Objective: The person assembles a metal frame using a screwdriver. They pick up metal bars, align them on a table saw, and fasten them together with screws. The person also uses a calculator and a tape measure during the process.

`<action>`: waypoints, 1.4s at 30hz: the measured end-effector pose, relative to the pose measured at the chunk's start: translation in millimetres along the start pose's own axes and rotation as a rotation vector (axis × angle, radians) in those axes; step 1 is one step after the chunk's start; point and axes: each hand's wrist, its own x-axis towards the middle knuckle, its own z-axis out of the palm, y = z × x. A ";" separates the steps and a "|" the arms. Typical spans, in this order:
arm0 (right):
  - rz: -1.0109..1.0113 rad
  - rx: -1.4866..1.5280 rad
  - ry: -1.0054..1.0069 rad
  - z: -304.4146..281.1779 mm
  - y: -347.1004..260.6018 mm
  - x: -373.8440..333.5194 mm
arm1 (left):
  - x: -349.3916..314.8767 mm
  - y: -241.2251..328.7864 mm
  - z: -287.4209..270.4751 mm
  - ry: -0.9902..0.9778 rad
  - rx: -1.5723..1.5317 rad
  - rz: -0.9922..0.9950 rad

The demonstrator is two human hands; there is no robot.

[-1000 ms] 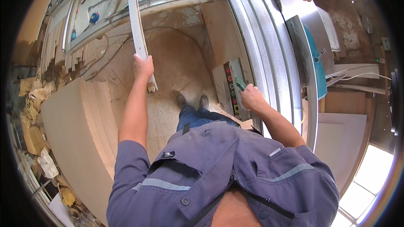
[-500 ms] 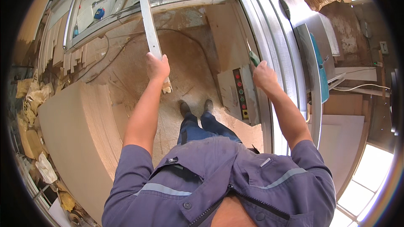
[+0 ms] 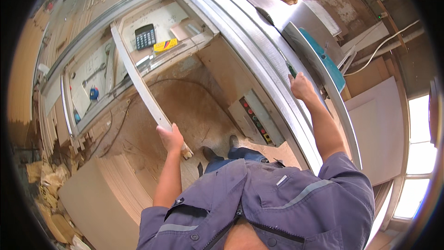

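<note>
My left hand is closed around the near end of a long, narrow, white-faced wooden strip. The strip slants away to the far left, over the frame of the side table; its near tip shows rough, bare wood. In my right hand is a slim green-handled tool, its thin metal shaft pointing away from me. I cannot tell its exact kind. Hand and tool are over the silvery metal saw table, right of the strip. Beyond them, a dark toothed saw blade shows at the table.
A calculator, a yellow box, a wrench and a blue tape measure lie on the framed side table. A button panel faces my legs. Stacked boards stand at left; a teal-and-grey guard sits at right.
My view has turned to the right. My right hand and the tool have moved from the saw table's near edge to over its metal surface. My left hand still holds the strip.
</note>
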 end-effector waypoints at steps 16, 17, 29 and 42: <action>0.095 0.072 -0.130 -105.6 34.6 101.8 | -24.4 43.0 -40.1 -0.057 0.082 -0.117; 0.138 0.058 -0.301 -121.2 18.5 96.6 | -27.2 32.1 -38.7 0.002 0.101 -0.102; 0.046 0.109 0.083 -148.1 153.8 187.7 | -42.2 28.3 -39.7 -0.010 0.190 -0.164; 0.203 0.122 -0.141 -171.8 123.8 170.2 | 60.3 78.3 -46.4 -0.072 0.224 -0.110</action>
